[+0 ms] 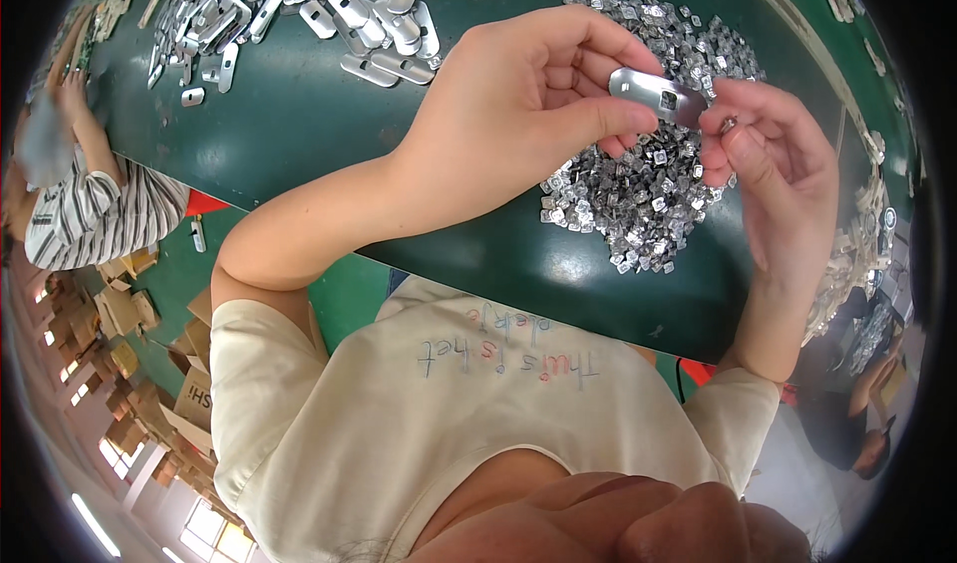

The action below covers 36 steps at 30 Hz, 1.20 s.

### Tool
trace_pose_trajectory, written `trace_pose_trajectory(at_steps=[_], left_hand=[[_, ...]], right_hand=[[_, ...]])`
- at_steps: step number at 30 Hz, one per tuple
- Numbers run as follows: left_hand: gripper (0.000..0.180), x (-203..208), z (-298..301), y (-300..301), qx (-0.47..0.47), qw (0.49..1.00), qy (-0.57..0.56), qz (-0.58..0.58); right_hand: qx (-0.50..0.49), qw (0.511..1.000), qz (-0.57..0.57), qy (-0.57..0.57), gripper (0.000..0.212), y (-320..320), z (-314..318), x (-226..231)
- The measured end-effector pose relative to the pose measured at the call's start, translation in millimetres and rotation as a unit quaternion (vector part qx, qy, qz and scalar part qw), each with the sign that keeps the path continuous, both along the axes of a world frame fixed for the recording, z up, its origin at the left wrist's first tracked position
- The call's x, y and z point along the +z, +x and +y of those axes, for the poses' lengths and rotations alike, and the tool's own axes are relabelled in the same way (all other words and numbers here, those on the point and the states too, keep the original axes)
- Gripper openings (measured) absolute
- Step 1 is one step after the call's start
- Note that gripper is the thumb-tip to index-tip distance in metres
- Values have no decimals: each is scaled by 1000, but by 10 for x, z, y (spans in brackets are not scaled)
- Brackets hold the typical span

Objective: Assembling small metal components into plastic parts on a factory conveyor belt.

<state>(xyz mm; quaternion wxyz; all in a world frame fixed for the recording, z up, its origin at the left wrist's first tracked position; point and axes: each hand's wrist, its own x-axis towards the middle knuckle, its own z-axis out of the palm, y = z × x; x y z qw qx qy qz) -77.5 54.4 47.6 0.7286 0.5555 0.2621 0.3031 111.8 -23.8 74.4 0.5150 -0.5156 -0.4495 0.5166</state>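
My left hand (518,115) grips a shiny oblong metal plate (643,89) with rounded ends and a square hole, held between thumb and fingers. Close to the plate's right end, my right hand (783,154) pinches a small metal piece (729,124) between thumb and forefinger; its exact form is partly hidden by the fingertips. Both hands are raised over a heap of small square metal pieces (638,199) spread on the dark green table (478,254). Farther off to the left lies a pile of similar oblong plates (374,20), some overlapping.
At the far left, a person in a striped top (105,209) works along the same table. Another person in dark clothes (832,428) is at the lower right. Metal parts (847,264) lie beyond the table's right edge. Cardboard boxes (125,309) stand on the floor at left.
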Motion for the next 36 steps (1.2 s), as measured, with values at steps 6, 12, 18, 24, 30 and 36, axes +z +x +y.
trace_pose_trajectory(at_steps=[6,12,18,24,30,36], left_hand=[[21,-9,-22,-14,-1,999,1,33],[19,18,-79,-46,-11,1000,-9,13],[16,34,-75,-51,-17,1000,1,7],[16,48,-36,-78,-17,1000,25,-8],[23,-192,114,-7,-23,999,-24,11],[22,-329,113,-68,45,999,1,24]], right_hand=[[11,990,-96,99,15,-5,-6,-54],[-3,886,-356,298,19,-114,-5,-73],[60,714,-533,450,27,-79,36,-67],[82,627,-605,484,22,-114,14,-7],[-31,894,-269,356,29,54,343,-145],[98,770,-621,107,39,212,1873,-27]])
